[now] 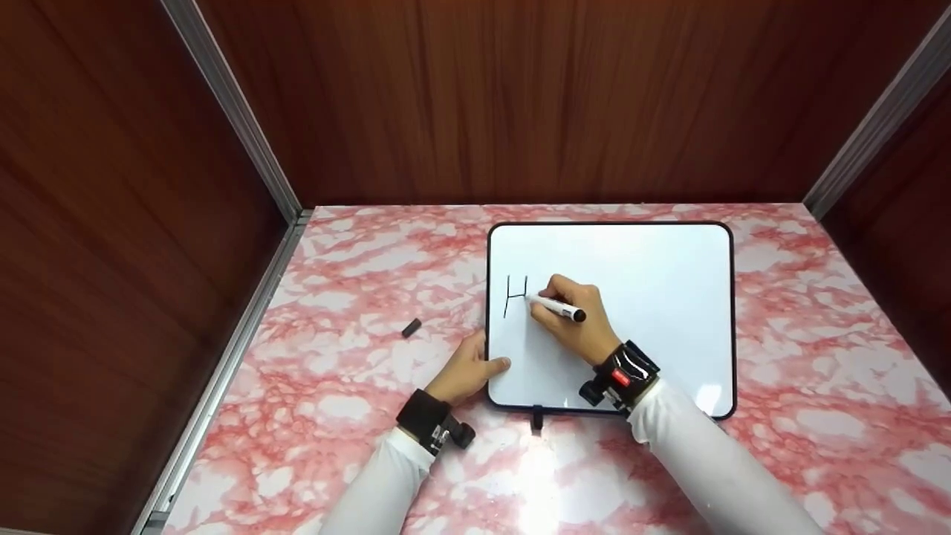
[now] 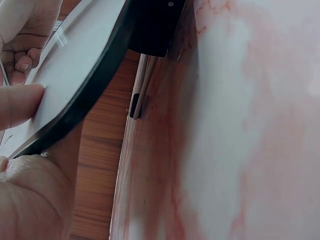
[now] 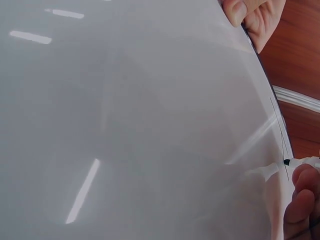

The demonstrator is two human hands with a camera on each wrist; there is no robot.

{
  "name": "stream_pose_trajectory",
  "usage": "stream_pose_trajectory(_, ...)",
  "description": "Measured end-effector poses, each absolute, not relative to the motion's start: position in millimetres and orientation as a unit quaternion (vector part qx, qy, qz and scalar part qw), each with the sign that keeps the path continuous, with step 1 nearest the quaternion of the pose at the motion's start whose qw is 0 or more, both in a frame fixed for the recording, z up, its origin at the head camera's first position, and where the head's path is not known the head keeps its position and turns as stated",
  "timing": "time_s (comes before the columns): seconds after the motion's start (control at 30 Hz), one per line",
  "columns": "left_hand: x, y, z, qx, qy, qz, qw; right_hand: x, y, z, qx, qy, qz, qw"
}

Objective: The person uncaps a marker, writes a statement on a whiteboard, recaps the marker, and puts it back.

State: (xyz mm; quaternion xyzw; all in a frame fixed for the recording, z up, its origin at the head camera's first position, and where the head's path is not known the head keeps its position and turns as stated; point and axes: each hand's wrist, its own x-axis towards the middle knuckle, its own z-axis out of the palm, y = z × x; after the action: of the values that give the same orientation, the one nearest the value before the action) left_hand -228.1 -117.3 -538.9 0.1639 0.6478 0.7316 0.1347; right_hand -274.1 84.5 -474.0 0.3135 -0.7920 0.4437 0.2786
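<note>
A whiteboard [image 1: 631, 260] with a thin black frame is tilted up off the table. My right hand [image 1: 576, 316] pinches a white marker [image 1: 559, 307] with a black end, its tip at the right stroke of a black letter H [image 1: 515, 296] near the board's left side. In the right wrist view the marker's dark tip [image 3: 287, 162] meets the board. My left hand [image 1: 468, 368] grips the board's lower left edge; the left wrist view shows its thumb [image 2: 22, 105] on the white face and the palm beneath the frame.
A small black marker cap [image 1: 411, 328] lies on the pink marbled table [image 1: 349, 297], left of the board. At the board's lower edge a short black part [image 1: 537, 418] sticks out. Dark wooden panels [image 1: 520, 104] stand behind and at both sides.
</note>
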Motion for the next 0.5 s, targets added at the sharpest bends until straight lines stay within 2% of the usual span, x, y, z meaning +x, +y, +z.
stream_pose_trajectory(0.5, -227, -117, -538, 0.158, 0.655, 0.725, 0.14, -262, 83, -479, 0.307, -0.799, 0.454, 0.247)
